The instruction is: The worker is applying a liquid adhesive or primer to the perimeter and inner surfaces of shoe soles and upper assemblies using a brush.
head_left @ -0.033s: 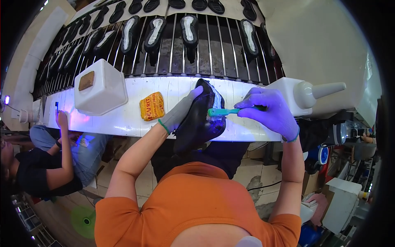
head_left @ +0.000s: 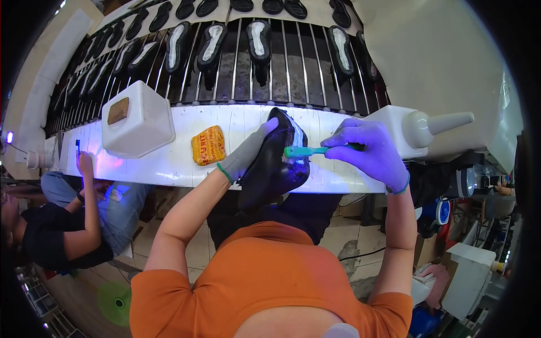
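My left hand (head_left: pixel 248 147), in a pale glove with a green cuff edge, is closed around a black shoe upper (head_left: pixel 265 163). The upper is tilted, its underside turned toward the right and coated with a whitish, wet-looking strip. In my right hand (head_left: pixel 367 151), also gloved, a green toothbrush (head_left: pixel 307 151) is pinched between thumb and fingers. Its bristles touch the underside of the upper near the wider end. Left of my left hand lies a yellow packet (head_left: pixel 208 145) with red print on the white bench (head_left: pixel 186 121).
A white plastic container (head_left: pixel 135 127) with a brown block (head_left: pixel 118 111) on it stands at left. At right is a white bottle with a long spout (head_left: pixel 420 128). Beyond the bench, a metal roller rack (head_left: pixel 236 73) carries several black uppers. Someone in dark clothing (head_left: pixel 62 236) sits at left.
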The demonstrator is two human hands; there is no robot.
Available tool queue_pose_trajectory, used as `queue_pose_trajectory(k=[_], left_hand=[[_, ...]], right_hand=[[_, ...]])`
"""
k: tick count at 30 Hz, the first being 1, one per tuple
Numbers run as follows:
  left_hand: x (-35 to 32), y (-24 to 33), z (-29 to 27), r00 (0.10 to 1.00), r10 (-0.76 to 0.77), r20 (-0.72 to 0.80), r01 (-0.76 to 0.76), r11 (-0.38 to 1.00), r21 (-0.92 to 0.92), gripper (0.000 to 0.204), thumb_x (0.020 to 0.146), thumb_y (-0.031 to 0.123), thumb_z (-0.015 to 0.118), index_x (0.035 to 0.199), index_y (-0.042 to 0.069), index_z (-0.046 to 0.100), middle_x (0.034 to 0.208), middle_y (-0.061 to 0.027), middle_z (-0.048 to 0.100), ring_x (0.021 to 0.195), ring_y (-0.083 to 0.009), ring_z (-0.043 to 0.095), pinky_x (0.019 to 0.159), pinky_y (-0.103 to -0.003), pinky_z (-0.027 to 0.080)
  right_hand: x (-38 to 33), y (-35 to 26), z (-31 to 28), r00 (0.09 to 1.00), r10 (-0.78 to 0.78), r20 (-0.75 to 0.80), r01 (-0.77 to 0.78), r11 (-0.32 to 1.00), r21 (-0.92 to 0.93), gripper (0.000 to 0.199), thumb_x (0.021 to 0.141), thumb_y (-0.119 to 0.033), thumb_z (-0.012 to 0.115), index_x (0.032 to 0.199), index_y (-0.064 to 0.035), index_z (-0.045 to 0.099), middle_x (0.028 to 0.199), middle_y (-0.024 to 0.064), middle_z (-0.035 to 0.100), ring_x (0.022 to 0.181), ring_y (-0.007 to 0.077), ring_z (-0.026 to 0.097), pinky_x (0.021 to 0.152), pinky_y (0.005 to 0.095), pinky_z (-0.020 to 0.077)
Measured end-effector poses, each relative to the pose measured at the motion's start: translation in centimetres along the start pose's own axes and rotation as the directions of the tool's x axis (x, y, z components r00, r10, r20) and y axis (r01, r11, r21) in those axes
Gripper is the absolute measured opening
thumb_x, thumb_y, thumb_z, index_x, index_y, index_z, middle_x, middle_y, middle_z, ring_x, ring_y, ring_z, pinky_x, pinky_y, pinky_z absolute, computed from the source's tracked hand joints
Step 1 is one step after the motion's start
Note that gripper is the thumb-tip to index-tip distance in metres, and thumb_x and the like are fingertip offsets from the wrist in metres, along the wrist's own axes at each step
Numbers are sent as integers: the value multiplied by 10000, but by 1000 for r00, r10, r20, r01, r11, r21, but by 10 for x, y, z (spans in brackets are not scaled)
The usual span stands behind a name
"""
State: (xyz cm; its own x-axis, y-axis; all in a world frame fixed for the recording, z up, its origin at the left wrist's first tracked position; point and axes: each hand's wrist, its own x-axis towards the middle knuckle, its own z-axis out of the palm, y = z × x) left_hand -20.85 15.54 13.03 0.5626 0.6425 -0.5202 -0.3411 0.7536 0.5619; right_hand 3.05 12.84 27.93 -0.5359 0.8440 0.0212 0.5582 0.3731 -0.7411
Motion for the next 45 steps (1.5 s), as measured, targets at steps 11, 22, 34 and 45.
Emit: queue_pose_trajectory(k=[11,22,34,45], left_hand=[[-2,24,-7,905,421,-64,-8,168,986,672,870,552,555,1269,10,548,1095,-227,631,961,-313,641,883,-383,478],[-49,-15,-17,900,336,278,-16,-611,792,1298,506,551,836,1484,16,169,1440,-314,254,1307,-476,309,1048,-539,282],[5,27,-1,947,270,174,-313,896,314,897,693,391,713,1409,-7,346,1172,-99,569,953,-187,605,817,-305,501],[200,72,-6,762,631,147,-431,325,842,1139,773,438,734,1478,-58,-10,1417,-298,392,1285,-361,451,1042,-338,362]], right_hand=[[-17,31,5,842,262,-471,-101,935,340,155,804,-85,715,929,6,719,732,-22,592,652,42,496,597,205,372],[-77,71,59,559,691,-458,-152,629,763,124,851,-111,636,881,-13,704,583,-46,495,490,7,383,439,180,237],[-79,56,69,569,704,-425,-103,574,812,139,849,-94,627,887,6,716,593,-29,510,490,22,400,428,191,272],[-80,86,126,423,744,-517,-32,582,812,307,886,-42,582,1166,82,576,904,85,625,745,125,607,677,241,516]])
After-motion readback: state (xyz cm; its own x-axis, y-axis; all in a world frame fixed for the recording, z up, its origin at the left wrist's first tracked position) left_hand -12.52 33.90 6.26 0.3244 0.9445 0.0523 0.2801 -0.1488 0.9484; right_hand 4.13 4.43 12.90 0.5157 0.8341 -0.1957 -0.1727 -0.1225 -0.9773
